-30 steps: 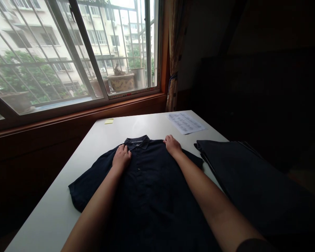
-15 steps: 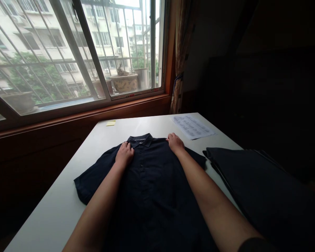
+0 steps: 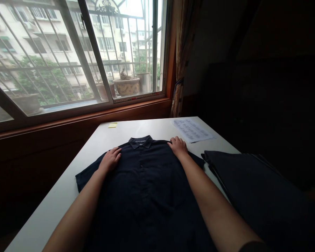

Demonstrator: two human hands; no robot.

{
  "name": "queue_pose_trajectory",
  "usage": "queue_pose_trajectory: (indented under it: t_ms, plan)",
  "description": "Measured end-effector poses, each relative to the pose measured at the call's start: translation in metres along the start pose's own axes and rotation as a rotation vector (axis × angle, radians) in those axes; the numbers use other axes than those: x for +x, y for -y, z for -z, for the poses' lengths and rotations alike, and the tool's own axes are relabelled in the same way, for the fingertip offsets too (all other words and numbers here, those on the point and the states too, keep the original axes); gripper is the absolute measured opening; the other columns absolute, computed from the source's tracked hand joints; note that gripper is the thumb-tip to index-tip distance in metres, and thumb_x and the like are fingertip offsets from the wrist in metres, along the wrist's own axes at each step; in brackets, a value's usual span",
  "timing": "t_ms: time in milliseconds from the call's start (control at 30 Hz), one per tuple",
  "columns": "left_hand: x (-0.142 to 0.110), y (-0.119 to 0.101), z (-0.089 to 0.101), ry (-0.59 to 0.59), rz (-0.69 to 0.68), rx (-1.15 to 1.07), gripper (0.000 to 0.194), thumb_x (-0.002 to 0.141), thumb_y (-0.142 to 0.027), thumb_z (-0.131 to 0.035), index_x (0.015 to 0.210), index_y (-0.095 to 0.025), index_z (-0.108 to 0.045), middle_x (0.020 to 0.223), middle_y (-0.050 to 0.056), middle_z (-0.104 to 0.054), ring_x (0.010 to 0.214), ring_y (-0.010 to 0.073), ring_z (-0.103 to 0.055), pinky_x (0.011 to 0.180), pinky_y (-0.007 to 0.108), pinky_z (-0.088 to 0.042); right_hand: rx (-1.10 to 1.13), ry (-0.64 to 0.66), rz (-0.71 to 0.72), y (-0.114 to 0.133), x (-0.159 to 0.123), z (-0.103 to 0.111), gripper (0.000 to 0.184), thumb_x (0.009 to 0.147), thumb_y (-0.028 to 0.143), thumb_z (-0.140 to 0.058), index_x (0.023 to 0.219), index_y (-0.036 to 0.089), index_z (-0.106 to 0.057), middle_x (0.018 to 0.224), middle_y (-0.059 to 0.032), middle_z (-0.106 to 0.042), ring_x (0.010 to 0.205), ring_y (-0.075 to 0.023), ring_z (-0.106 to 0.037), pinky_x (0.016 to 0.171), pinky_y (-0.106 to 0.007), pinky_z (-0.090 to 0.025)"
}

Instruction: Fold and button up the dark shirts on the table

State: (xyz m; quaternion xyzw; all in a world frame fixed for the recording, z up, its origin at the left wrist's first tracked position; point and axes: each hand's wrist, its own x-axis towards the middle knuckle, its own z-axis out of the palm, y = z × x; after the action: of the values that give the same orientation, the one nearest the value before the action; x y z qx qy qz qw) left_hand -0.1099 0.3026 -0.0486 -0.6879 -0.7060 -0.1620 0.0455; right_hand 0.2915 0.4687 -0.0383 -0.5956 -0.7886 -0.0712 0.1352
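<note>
A dark navy short-sleeved shirt lies spread face up on the white table, collar towards the window. My left hand rests flat on its left shoulder, fingers stretched out. On the right shoulder, beside the collar, lies my right hand, also flat with its fingers extended. Neither hand grips the cloth.
A stack of dark folded clothes lies at the right side of the table. A printed sheet of paper and a yellow sticky note lie near the far edge. Beyond is a barred window with a curtain.
My left hand has slid from beside the collar outward to the left shoulder and flattened. The right hand has stayed on the right shoulder. The view has tilted a little.
</note>
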Motion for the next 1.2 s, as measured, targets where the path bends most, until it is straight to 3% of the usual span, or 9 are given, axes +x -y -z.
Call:
queue_pose_trajectory:
  t_ms: [100, 300, 433, 533, 667, 833, 933, 1033, 1200]
  plan:
    - [-0.032, 0.035, 0.019, 0.022, 0.083, 0.014, 0.045, 0.101, -0.037, -0.034, 0.135, -0.019, -0.058, 0.143, 0.009, -0.055, 0.132, 0.0236, -0.049, 0.114, 0.040, -0.037, -0.007, 0.016, -0.023, -0.010, -0.010, 0.005, 0.034, 0.100, 0.046, -0.047, 0.122, 0.022, -0.058, 0.123, -0.0136, -0.053, 0.111, -0.0275, -0.048, 0.088, -0.036, -0.037]
    - [-0.081, 0.079, 0.053, 0.059, 0.302, 0.063, 0.055, 0.092, -0.049, -0.043, 0.135, -0.018, -0.056, 0.134, 0.014, -0.059, 0.124, 0.0329, -0.052, 0.107, 0.046, -0.039, -0.001, 0.068, -0.062, -0.034, -0.036, 0.019, 0.038, 0.100, 0.048, -0.045, 0.125, 0.022, -0.056, 0.128, -0.0148, -0.052, 0.116, -0.0303, -0.049, 0.092, -0.039, -0.037]
    - [-0.088, 0.094, 0.071, 0.151, 0.495, 0.035, 0.059, 0.082, -0.060, -0.052, 0.115, -0.013, -0.064, 0.102, 0.015, -0.070, 0.094, 0.0329, -0.066, 0.081, 0.040, -0.052, 0.028, 0.187, -0.068, -0.057, -0.045, 0.031, 0.050, 0.095, 0.060, -0.046, 0.122, 0.019, -0.060, 0.124, -0.0157, -0.059, 0.109, -0.0292, -0.058, 0.087, -0.037, -0.041]
    - [-0.083, 0.103, 0.089, 0.263, 0.557, -0.035, 0.044, 0.069, -0.057, -0.065, 0.087, -0.016, -0.069, 0.077, 0.007, -0.072, 0.075, 0.0271, -0.068, 0.064, 0.031, -0.052, 0.060, 0.316, -0.039, -0.074, -0.041, 0.042, 0.050, 0.089, 0.061, -0.055, 0.114, 0.020, -0.066, 0.116, -0.0122, -0.067, 0.102, -0.0257, -0.064, 0.081, -0.031, -0.044]
    - [-0.071, 0.108, 0.111, 0.240, 0.590, -0.035, 0.033, 0.069, -0.047, -0.066, 0.083, -0.018, -0.070, 0.078, 0.005, -0.073, 0.079, 0.0262, -0.068, 0.064, 0.028, -0.050, 0.049, 0.393, -0.037, -0.080, -0.029, 0.056, 0.034, 0.086, 0.044, -0.066, 0.109, 0.020, -0.072, 0.111, -0.0096, -0.071, 0.100, -0.0230, -0.066, 0.080, -0.028, -0.045]
    - [-0.067, 0.097, 0.109, 0.070, 0.601, 0.093, 0.034, 0.081, -0.042, -0.054, 0.099, -0.018, -0.071, 0.104, 0.012, -0.071, 0.095, 0.0311, -0.065, 0.074, 0.035, -0.049, -0.031, 0.246, -0.067, -0.058, -0.033, 0.071, 0.026, 0.094, 0.025, -0.054, 0.111, 0.015, -0.071, 0.119, -0.0176, -0.066, 0.114, -0.0311, -0.058, 0.090, -0.038, -0.043]
    - [-0.072, 0.082, 0.100, 0.013, 0.569, 0.148, 0.033, 0.083, -0.036, -0.051, 0.100, -0.018, -0.072, 0.111, 0.016, -0.068, 0.101, 0.0368, -0.062, 0.078, 0.041, -0.050, -0.052, 0.124, -0.053, -0.043, -0.047, 0.077, 0.034, 0.097, 0.014, -0.039, 0.113, 0.013, -0.069, 0.123, -0.0205, -0.061, 0.123, -0.0341, -0.049, 0.099, -0.045, -0.036]
    - [-0.070, 0.061, 0.096, -0.083, 0.524, 0.193, 0.043, 0.088, -0.031, -0.044, 0.120, -0.013, -0.066, 0.123, 0.022, -0.062, 0.113, 0.0423, -0.056, 0.086, 0.051, -0.049, -0.038, 0.051, -0.020, -0.027, -0.061, 0.079, 0.039, 0.097, 0.013, -0.034, 0.119, 0.013, -0.067, 0.128, -0.0221, -0.058, 0.124, -0.0340, -0.047, 0.104, -0.048, -0.032]
    - [-0.063, -0.008, 0.080, -0.089, 0.185, 0.147, 0.049, 0.097, -0.038, -0.038, 0.134, -0.014, -0.059, 0.139, 0.013, -0.057, 0.130, 0.0285, -0.050, 0.111, 0.040, -0.039, 0.043, 0.068, 0.126, 0.013, -0.089, 0.072, 0.042, 0.099, 0.029, -0.040, 0.135, 0.015, -0.058, 0.144, -0.0165, -0.051, 0.128, -0.0285, -0.048, 0.108, -0.039, -0.033]
